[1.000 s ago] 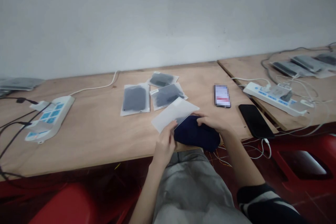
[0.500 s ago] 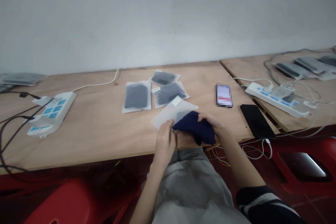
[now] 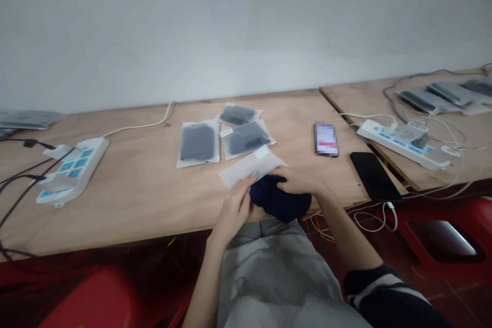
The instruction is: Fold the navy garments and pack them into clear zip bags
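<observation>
A frosted plastic bag [image 3: 246, 168] with a white label at its far corner lies near the table's front edge. My left hand [image 3: 235, 206] is closed on the bag's near edge, its fingertips on top of the plastic. Against that same edge sits a bunched dark blue cloth [image 3: 282, 202], which hangs slightly past the table edge. My right hand [image 3: 299, 180] is closed on the cloth's upper part, with the fingers at the bag's mouth. Whether part of the cloth is inside the bag is hidden by my hands.
Several filled frosted bags [image 3: 200, 142] lie beyond my hands. To the right are a lit phone [image 3: 326, 139], a black phone [image 3: 374, 177] on a cable and a power strip [image 3: 403, 143]. Another power strip [image 3: 73, 170] lies left. Red stools [image 3: 96, 300] stand below the table.
My right hand has moved left and over the cloth, towards the bag's edge. The cloth is more bunched and lower, and the bag looks flatter.
</observation>
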`<state>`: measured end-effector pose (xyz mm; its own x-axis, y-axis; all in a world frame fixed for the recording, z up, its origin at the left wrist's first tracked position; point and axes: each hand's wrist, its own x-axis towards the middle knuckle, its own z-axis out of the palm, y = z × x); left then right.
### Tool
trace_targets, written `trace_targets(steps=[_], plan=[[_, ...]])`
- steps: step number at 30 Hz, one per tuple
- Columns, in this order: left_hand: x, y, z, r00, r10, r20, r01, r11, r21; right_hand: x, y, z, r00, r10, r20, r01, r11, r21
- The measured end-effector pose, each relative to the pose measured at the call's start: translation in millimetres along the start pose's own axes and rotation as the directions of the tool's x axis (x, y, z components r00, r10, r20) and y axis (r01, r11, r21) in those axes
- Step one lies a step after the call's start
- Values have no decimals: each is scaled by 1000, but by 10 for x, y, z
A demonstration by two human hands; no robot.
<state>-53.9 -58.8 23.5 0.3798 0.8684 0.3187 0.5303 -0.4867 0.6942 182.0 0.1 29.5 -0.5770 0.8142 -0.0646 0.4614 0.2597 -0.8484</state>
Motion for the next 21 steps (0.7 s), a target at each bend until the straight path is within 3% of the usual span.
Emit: trace_targets(steps=[3,8,17,21], plan=[[-14,-19,-38,999,17,-27,-13,988,153,20,13,75,999,14,-34,-14,1000,-13],[-76,-55,25,996,70,-53,-49,944,326,48,97,171,977,155,-144,-144,986,86],[-110,-92,196,994,-29,105,-12,929,371,131,141,332,958,182,-221,-68,895,441],[-92,-98,257,995,-33,96,-1,941,337,132,113,345,914,308,-263,-93,792,604]])
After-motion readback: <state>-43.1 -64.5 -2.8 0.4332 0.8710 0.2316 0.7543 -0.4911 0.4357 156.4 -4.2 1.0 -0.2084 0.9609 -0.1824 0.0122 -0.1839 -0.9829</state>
